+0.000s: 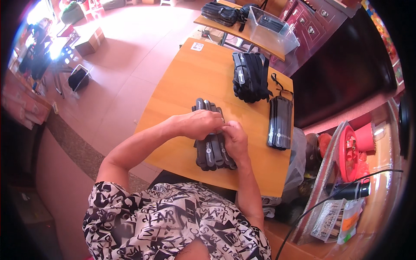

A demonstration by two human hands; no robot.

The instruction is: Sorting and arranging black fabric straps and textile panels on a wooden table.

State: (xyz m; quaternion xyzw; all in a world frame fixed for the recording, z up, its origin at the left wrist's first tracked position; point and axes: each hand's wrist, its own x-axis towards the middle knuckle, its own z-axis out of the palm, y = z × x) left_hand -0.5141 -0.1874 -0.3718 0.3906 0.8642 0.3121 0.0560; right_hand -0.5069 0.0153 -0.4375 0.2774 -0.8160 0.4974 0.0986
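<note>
A bundle of long black and grey straps with rounded ends [209, 157] lies on the wooden table [173, 93] in front of me. My left hand [200, 124] reaches across the middle of the bundle, its fingers curled closed. Close against it, my right hand [236, 139] pinches at the bundle's right side. The fingertips of both hands meet there, and whatever is between them is too small to make out. Farther back stands a thicker black strap bundle [249, 78]. Along the right table edge lies a neat row of dark flat strips [281, 123] with a black cord loop at its far end.
A second table [242, 31] behind holds a clear plastic bin [277, 37] and more black bundles [220, 14]. To the right are a dark screen-like panel [346, 73] and a shelf with a red round tray [348, 151]. A cardboard box [90, 40] sits at the far left.
</note>
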